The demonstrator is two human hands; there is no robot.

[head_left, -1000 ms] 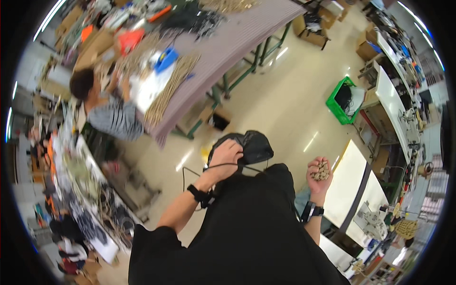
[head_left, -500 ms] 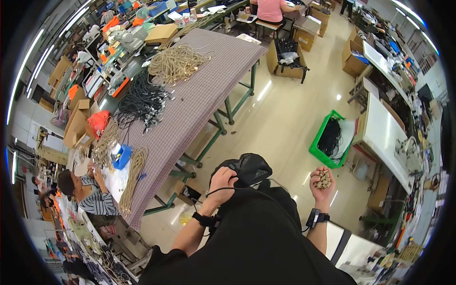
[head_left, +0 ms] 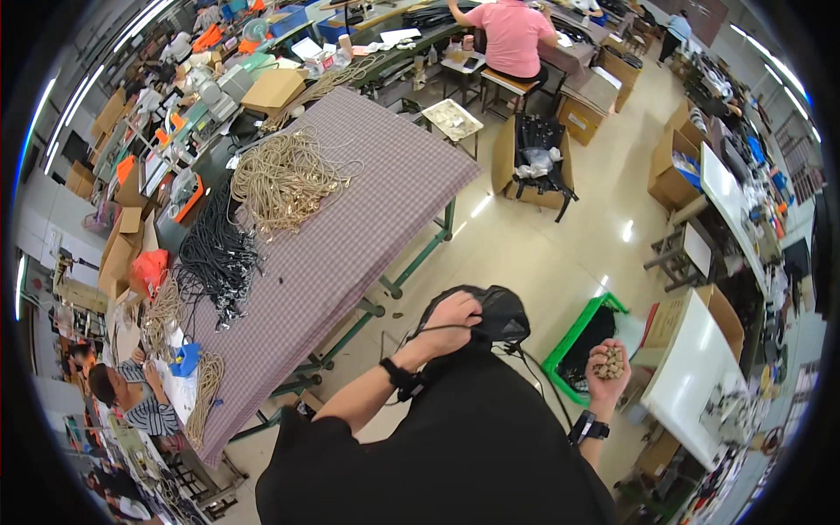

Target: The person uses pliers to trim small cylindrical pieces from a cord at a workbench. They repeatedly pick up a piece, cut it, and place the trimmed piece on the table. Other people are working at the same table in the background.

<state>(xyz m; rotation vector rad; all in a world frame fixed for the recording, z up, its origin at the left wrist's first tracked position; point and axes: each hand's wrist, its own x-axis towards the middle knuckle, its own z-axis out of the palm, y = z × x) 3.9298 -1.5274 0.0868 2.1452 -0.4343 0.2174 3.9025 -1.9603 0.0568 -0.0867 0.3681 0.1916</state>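
Observation:
In my raised right hand [head_left: 605, 387] a cluster of small tan-brown pieces [head_left: 608, 361] is cupped, the fingers curled around it; the exact kind is too small to tell. My left hand [head_left: 448, 322] is closed in front of my body, beside a bunched black mesh-like item [head_left: 503, 315]. A thin black cable [head_left: 437, 329] runs across its fingers. What the left fingers hold, if anything, is hidden. Below my right hand stands a green crate [head_left: 588, 328] with black cords inside.
To the left is a checked-cloth table [head_left: 350, 175] bearing beige cords [head_left: 284, 184] and black cords [head_left: 214, 262]. A seated co-worker [head_left: 136, 398] sits at its near-left end, another [head_left: 512, 39] far ahead. An open carton [head_left: 505, 162] stands on the floor; a white-topped bench [head_left: 696, 359] is right.
The view has shifted forward along the aisle, bringing the crate and right bench nearer. My left hand has moved slightly right and up; my right hand still holds the tan pieces.

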